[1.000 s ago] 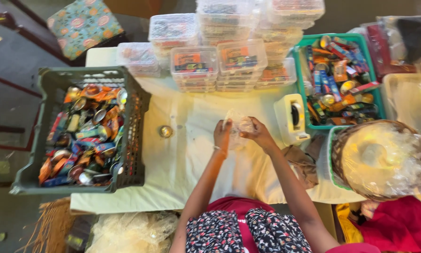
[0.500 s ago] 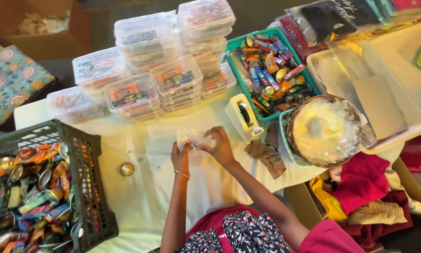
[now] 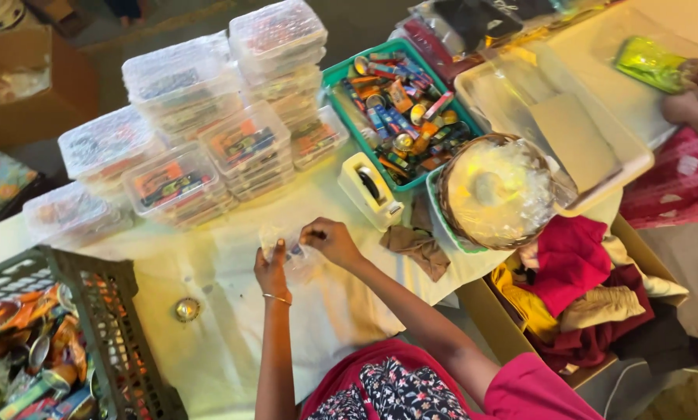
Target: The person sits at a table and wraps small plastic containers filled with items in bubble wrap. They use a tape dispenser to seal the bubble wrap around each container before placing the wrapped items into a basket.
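We pinch the clear bag with our left hand and right hand, near the tape holder; hold it gently.

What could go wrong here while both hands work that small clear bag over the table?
The clear bag is pinched between the left hand and right hand above the white cloth; a small piece could slip out and roll. The stacked clear boxes stand tall nearby and might topple if bumped. The tape dispenser sits close to the right hand.
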